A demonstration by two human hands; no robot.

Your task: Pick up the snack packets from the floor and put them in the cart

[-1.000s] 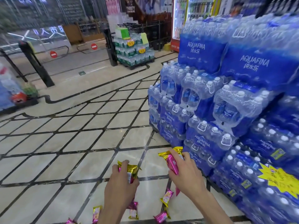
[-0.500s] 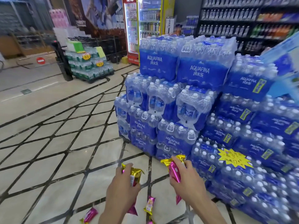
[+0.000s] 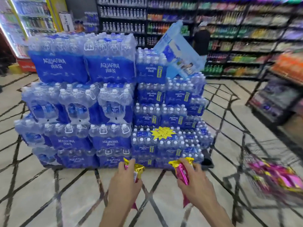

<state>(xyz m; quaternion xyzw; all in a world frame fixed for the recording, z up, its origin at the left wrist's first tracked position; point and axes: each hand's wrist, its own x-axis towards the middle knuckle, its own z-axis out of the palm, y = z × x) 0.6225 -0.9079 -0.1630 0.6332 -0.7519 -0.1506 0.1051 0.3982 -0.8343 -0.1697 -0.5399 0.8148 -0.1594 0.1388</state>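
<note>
Clutching one pink-and-gold snack packet [image 3: 139, 171] in the curled left grip [image 3: 124, 184], a second packet [image 3: 181, 173] in the curled right grip [image 3: 197, 184], both off the tiled floor [image 3: 49, 202], presumably bound for the wire cart [image 3: 246, 161] at right, short of stacked Aquafina water packs [image 3: 108, 71].

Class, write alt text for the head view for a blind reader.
The left hand and right hand each grip pink-and-gold snack packets over a tiled floor. Stacked water packs stand ahead; a wire cart with more packets is at right.

Each hand, left [image 3: 124, 184] and right [image 3: 196, 185], grips pink-and-gold snack packets [image 3: 182, 173] beside the cart [image 3: 246, 161].
</note>
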